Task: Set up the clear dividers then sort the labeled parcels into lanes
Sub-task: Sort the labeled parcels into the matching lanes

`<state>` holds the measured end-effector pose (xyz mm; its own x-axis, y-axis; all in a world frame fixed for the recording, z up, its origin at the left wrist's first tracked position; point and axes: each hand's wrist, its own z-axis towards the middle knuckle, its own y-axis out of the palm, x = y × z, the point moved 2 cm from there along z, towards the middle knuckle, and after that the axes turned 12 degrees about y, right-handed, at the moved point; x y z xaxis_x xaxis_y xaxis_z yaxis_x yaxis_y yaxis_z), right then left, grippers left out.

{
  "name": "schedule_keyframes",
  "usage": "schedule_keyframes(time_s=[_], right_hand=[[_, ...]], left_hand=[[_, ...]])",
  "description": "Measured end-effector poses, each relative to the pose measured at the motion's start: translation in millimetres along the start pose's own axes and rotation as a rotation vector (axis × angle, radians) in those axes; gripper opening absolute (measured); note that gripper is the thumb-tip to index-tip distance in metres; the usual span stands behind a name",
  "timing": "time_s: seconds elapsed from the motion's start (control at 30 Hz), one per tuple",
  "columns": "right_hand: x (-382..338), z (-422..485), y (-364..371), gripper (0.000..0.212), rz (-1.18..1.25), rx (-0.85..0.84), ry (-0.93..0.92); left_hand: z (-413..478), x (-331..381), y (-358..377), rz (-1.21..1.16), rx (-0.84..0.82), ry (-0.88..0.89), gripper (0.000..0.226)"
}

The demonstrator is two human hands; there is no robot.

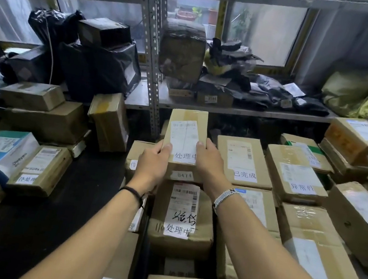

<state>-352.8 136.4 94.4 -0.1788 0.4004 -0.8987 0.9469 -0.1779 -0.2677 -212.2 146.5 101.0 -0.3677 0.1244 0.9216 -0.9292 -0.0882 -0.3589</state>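
Left hand (pixel 151 165) and right hand (pixel 210 165) clasp the small cardboard parcel (pixel 185 137) by its long sides, fingers curled round the edges, above the middle lane; it looks light and stiff; taped faces may slip, so hold the side edges

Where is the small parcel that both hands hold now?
In the head view the small parcel is at the centre, between the left hand and the right hand, just left of the parcel marked 已完成.
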Motion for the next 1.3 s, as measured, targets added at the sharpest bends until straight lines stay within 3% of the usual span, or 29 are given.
schedule_keyframes(time_s=[0.37, 0.47, 0.67, 0.87, 0.97, 1.3], right_hand=[[5.9, 54.9, 4.4, 0.034, 0.034, 0.042, 0.080], [1.4, 48.9, 3.3, 0.042, -0.028, 0.084, 0.077], [-52.2, -9.3, 27.4, 0.054, -0.210, 0.185, -0.312], [-84.4, -44.2, 180.4, 0.063, -0.238, -0.108, -0.393], [-73.3, -45.5, 277.0, 0.063, -0.219, -0.236, -0.301], [-45.6, -16.5, 573.4, 0.060, -0.174, -0.472, 0.007]], left_hand=[[45.4, -27.9, 26.9, 0.038, -0.090, 0.062, 0.032], [44.8, -24.0, 22.3, 0.020, -0.122, 0.054, 0.036], [11.5, -37.4, -66.5, 0.079, 0.002, 0.062, 0.046], [-3.6, -102.4, -227.0, 0.167, 0.265, -0.055, 0.037], [2.9, -146.6, -301.4, 0.162, 0.370, -0.128, 0.022], [91.3, -319.5, -500.7, 0.148, 0.512, -0.260, 0.035]])
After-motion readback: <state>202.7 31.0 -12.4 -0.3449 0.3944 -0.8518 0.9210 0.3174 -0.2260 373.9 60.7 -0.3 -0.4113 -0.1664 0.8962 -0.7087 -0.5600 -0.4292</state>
